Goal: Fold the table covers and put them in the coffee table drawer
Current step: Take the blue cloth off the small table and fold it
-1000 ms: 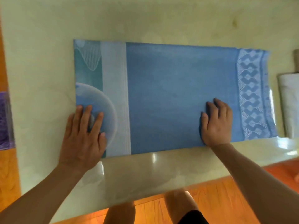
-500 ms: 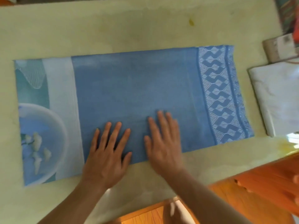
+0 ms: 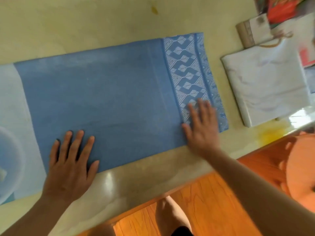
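The hands, side by side half a second ago, are now apart: left hand (image 3: pixel 69 164) and right hand (image 3: pixel 202 128) press flat, fingers spread, on the folded blue patterned table cover (image 3: pixel 105 99) on the glossy cream table (image 3: pixel 68 23). A folded white cloth (image 3: pixel 265 86) lies at 3 o'clock.

left hand (image 3: pixel 69 160): bare, 5 digits visible, no ring, no glove
left nails: short, unpainted as far as can be told
left wrist: bare below the fingers, no watch, no band
left forearm: bare to the frame edge, no sleeve in view
right hand (image 3: pixel 202 128): bare, motion-blurred, fingers soft-edged
right nails: too blurred to tell
right wrist: bare behind the fingers, no watch, no band
right forearm: bare to the frame edge, no sleeve in view
legs: 2 bare knees or shins at bottom centre, partly cut off
clothing: dark, probably black, hem of shorts (image 3: pixel 181 231) at the bottom edge, only a sliver visible
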Available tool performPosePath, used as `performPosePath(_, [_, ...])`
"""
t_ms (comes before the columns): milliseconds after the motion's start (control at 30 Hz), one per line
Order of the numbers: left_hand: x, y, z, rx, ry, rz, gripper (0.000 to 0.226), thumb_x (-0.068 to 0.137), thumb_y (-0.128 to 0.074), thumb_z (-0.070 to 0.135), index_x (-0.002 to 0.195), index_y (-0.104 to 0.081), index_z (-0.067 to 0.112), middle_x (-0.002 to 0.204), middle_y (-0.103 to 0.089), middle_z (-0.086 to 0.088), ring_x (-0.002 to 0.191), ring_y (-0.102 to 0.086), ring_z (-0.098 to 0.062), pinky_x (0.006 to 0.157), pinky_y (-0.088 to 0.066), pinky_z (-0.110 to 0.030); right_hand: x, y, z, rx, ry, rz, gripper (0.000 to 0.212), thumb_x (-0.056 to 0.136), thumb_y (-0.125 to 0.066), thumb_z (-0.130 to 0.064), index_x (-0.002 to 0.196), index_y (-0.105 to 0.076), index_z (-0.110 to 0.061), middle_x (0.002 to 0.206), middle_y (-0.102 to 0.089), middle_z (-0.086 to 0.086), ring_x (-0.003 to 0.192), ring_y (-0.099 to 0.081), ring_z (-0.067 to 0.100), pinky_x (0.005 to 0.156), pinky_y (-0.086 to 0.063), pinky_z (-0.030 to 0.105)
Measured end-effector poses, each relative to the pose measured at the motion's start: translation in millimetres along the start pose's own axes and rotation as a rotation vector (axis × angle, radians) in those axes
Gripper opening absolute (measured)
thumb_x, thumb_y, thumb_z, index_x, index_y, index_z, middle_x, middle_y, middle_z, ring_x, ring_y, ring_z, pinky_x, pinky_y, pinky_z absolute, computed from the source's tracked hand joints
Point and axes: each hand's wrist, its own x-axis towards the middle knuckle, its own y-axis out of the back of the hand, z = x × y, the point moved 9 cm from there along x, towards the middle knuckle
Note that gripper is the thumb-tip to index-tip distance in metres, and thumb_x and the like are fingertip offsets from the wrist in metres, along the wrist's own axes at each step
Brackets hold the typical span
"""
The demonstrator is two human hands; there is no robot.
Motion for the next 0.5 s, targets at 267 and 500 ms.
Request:
performPosePath(267, [23, 17, 9, -0.006, 0.098, -0.053, 0.061, 0.085, -0.046, 0.043, 0.123, -0.066, -0.001, 0.139, -0.052, -0.027, 0.129, -0.046, -0.052, 0.108, -0.031, -0.065, 13, 26, 74, -0.034, -0.091, -0.120, 0.068, 0.105, -0.020, -0.053, 0.161, -0.010, -0.016, 0.168, -0.002, 0.008, 0.155, 0.007, 0.025, 0.126, -0.001, 0.044])
performPosePath(500, [211, 64, 14, -0.206, 0.122, 0.142, 0.046, 0.091, -0.046, 0.031, 0.123, -0.062, 0.002, 0.122, -0.058, -0.024, 0.106, -0.054, -0.047, 0.091, -0.046, -0.055, 144, 73, 12, 0.158, 0.184, 0.093, 0.054, 0.094, -0.045, -0.019, 0.144, -0.046, 0.001, 0.150, -0.041, 0.026, 0.134, -0.039, 0.046, 0.114, -0.033, 0.052])
